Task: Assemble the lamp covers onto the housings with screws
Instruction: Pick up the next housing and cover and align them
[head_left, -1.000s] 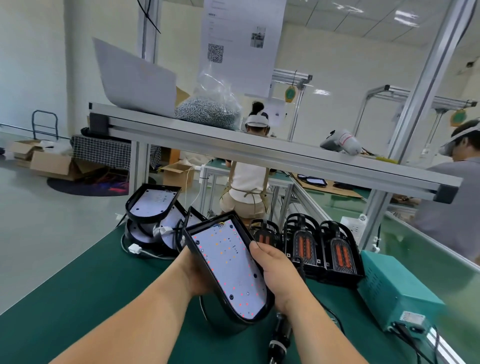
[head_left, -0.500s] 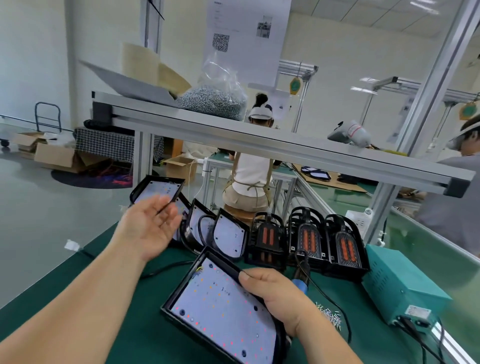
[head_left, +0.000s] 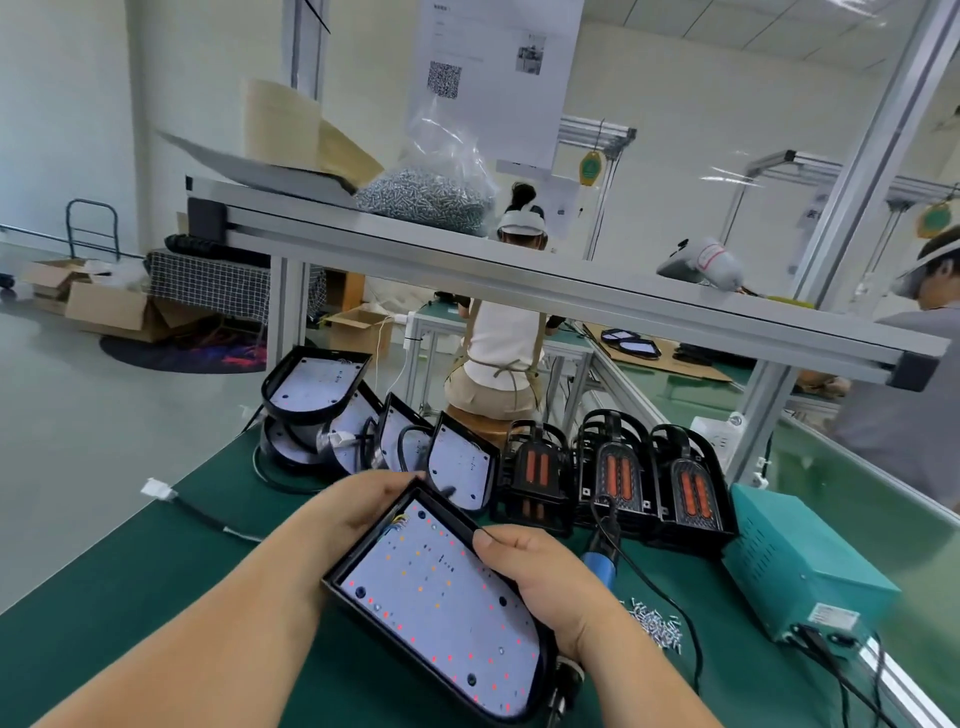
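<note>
Housing (head_left: 441, 608) held between both hands over green bench (head_left: 104, 613): left hand (head_left: 358, 506) grips far-left edge, right hand (head_left: 535, 577) clamps right edge. Screws (head_left: 655, 626) near right; bare mat left.

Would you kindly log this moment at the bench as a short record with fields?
held item: lamp housing, LED board facing up
left hand: grips the housing's far left edge
right hand: grips its right edge
loose screws: on the green mat, right of the right hand
blue-handled tool: behind the right hand, untouched
black-and-orange lamp parts: in a row behind
stage: no cover on the held housing yet
</note>
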